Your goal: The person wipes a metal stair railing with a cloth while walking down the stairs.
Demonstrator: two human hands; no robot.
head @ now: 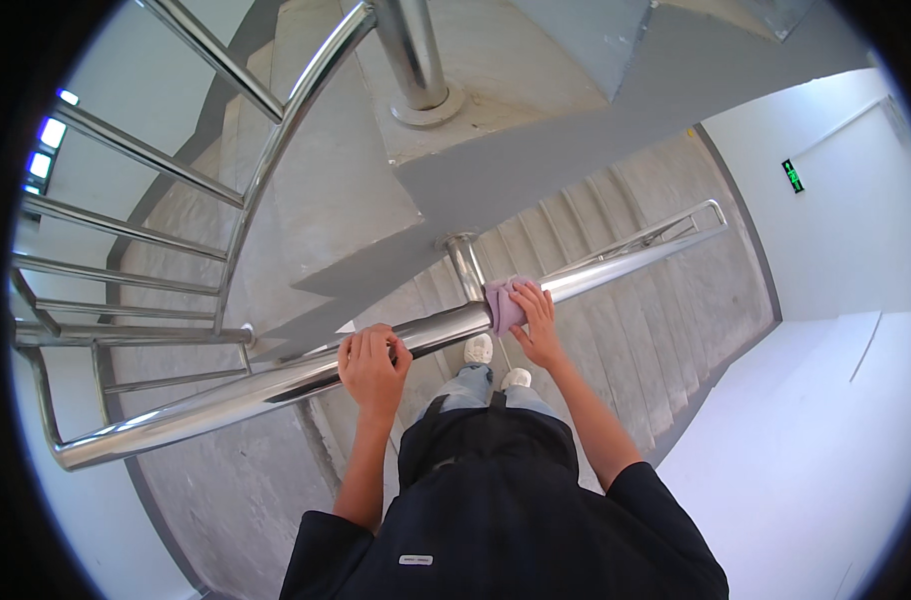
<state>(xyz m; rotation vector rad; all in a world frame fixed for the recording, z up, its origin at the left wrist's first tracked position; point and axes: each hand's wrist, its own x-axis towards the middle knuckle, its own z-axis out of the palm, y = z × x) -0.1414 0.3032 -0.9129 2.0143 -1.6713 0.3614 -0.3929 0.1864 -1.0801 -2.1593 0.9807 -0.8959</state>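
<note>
A thick polished metal handrail [275, 386] runs across the view in front of my body. My left hand [374, 366] rests on the rail with its fingers curled over the top. Further right, my right hand [534, 322] presses a folded pinkish-purple cloth [505, 304] around the rail, beside the joint with a short metal support post [465, 266]. Part of the cloth is hidden under the fingers of that hand.
Concrete stairs [643, 330] descend at the right, with a lower railing [650, 236] beside them. A curved metal balustrade [234, 247] stands at the left. Above is a thick post [414, 60] on a concrete step. A lit green sign [792, 176] hangs on the white wall.
</note>
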